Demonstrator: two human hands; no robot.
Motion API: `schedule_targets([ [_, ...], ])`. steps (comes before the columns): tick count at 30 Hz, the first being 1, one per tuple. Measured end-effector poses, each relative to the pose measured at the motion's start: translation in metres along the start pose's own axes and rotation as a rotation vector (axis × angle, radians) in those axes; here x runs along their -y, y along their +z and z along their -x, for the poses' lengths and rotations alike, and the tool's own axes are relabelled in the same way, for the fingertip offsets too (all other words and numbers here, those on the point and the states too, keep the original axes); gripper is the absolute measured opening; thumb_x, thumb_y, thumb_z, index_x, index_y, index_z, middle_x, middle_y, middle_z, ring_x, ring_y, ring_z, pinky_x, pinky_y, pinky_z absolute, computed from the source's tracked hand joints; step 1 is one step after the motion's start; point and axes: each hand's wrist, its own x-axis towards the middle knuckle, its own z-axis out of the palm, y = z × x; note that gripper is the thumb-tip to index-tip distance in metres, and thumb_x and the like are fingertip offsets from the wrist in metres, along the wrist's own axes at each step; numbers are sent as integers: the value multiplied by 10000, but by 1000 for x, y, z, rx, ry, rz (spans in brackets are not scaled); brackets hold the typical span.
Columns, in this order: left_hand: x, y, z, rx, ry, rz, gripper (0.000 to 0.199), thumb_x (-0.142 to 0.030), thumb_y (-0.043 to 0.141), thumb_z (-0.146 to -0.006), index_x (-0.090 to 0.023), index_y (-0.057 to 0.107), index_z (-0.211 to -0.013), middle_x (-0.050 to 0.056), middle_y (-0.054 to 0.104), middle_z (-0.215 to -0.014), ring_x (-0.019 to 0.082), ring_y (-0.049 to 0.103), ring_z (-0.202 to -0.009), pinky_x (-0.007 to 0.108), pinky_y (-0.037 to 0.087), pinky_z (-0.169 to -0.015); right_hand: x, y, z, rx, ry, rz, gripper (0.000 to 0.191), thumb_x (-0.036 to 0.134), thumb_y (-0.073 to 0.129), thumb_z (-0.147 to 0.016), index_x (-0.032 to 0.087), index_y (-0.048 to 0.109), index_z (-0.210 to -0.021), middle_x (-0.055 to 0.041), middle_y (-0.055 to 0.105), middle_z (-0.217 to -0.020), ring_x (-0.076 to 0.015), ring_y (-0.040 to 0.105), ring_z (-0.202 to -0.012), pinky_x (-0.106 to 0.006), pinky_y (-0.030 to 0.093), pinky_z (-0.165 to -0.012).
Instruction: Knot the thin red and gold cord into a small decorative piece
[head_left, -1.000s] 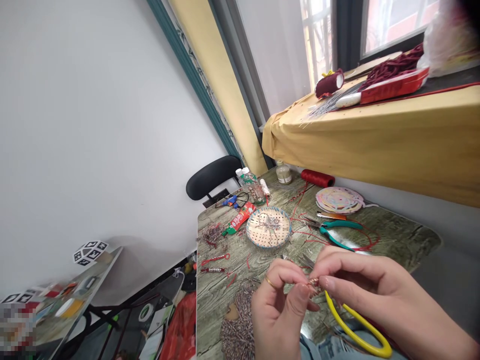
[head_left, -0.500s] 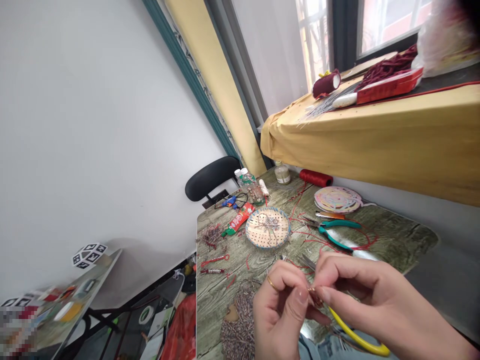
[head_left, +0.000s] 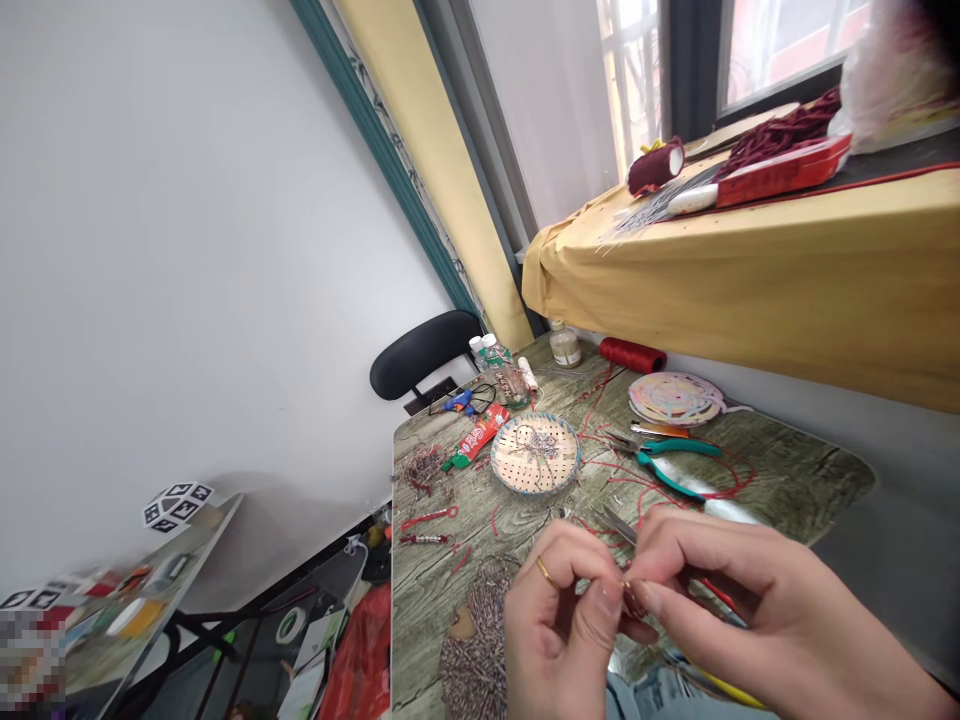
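My left hand [head_left: 562, 620] and my right hand [head_left: 720, 590] meet above the near part of the table, fingertips almost touching. Both pinch a small piece of dark red cord [head_left: 634, 603], with a tiny gold-coloured bit showing between the thumbs; most of it is hidden by fingers. Scissors lie beneath my right hand: the pointed blade [head_left: 619, 524] sticks out beyond the fingers and the yellow handle [head_left: 724, 690] shows below the palm. I cannot tell whether that hand touches them. Beside my left hand rests a bundle of mottled yarn [head_left: 484, 650].
Farther along the wood-grain table are a round woven basket [head_left: 536, 470], teal-handled pliers [head_left: 675, 460], a red thread spool [head_left: 632, 355], a red-and-green tube [head_left: 480, 435] and loose red cord. A yellow-draped ledge [head_left: 735, 280] overhangs the far right side. A black chair [head_left: 424, 350] stands behind.
The fingertips have drawn slightly closer over the cord, covering more of it. The scissors' yellow handle has dropped lower beneath my right hand, so less of it shows.
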Motion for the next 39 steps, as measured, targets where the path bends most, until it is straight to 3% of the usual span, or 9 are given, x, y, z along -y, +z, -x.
schedule_targets([
  [8, -3, 3, 1, -32, 14, -123, 279, -298, 576, -961, -194, 616, -705, 1, 529, -719, 140, 500, -699, 220, 436, -642, 6, 0, 2, -2, -24, 233, 179, 217, 607, -834, 250, 678, -673, 17, 655, -615, -152, 603, -575, -258, 459, -548],
  [11, 7, 7, 4, -179, -128, 101, 290, -390, 645, -911, -184, 641, -706, 1, 533, -734, 124, 518, -665, 190, 459, -574, 2, 2, -2, 19, 163, 36, 203, 304, 616, -833, 230, 652, -648, 0, 653, -607, -155, 577, -559, -263, 445, -531],
  [14, 21, 10, 6, -248, -274, 308, 272, -442, 819, -736, -195, 712, -775, 7, 602, -797, 115, 578, -637, 180, 484, -516, -12, 9, -5, 33, 374, -242, 258, 430, 605, -812, 217, 598, -666, 13, 597, -543, -132, 527, -477, -245, 424, -470],
  [18, 34, 7, 3, -311, -269, 329, 245, -312, 926, -598, -168, 732, -641, -11, 599, -687, 101, 580, -617, 170, 508, -555, -31, 22, -3, 28, 407, -246, 351, 534, 490, -855, 219, 547, -712, 30, 558, -512, -126, 528, -446, -247, 456, -479],
  [23, 26, 0, -3, -475, -362, 340, 281, -311, 936, -570, -143, 712, -585, 37, 702, -805, 109, 623, -621, 165, 527, -498, -71, 7, -10, 62, 300, 57, 408, 512, 415, -953, 208, 620, -774, -15, 675, -675, -171, 632, -568, -290, 529, -550],
  [24, 22, -1, -4, -489, -367, 342, 293, -319, 938, -566, -143, 706, -585, 48, 722, -810, 119, 639, -629, 168, 532, -492, -86, -3, -15, 28, 279, 175, 349, 457, 454, -970, 202, 645, -830, -30, 702, -781, -189, 661, -690, -318, 548, -654],
  [27, 15, -3, -6, -462, -385, 383, 325, -344, 945, -551, -142, 692, -583, 37, 730, -678, 112, 643, -558, 151, 513, -459, -138, -36, -36, -88, 259, 542, 167, 320, 622, -949, 174, 661, -1019, -66, 683, -1083, -235, 645, -998, -453, 518, -888],
  [31, 14, -3, -6, -437, -401, 463, 375, -402, 927, -581, -137, 662, -579, 18, 695, -529, 81, 615, -462, 118, 474, -444, -189, -68, -65, -107, 236, 857, 279, 290, 638, -955, 177, 619, -1210, -88, 623, -1269, -262, 631, -1086, -487, 531, -905],
  [39, 24, -3, 0, -348, -368, 635, 440, -508, 809, -722, -161, 604, -546, -18, 557, -321, 52, 412, -254, 108, 331, -282, -210, -86, -112, 58, 331, 1082, 210, 291, 623, -969, 198, 649, -1156, -93, 658, -1203, -218, 669, -981, -396, 569, -827],
])
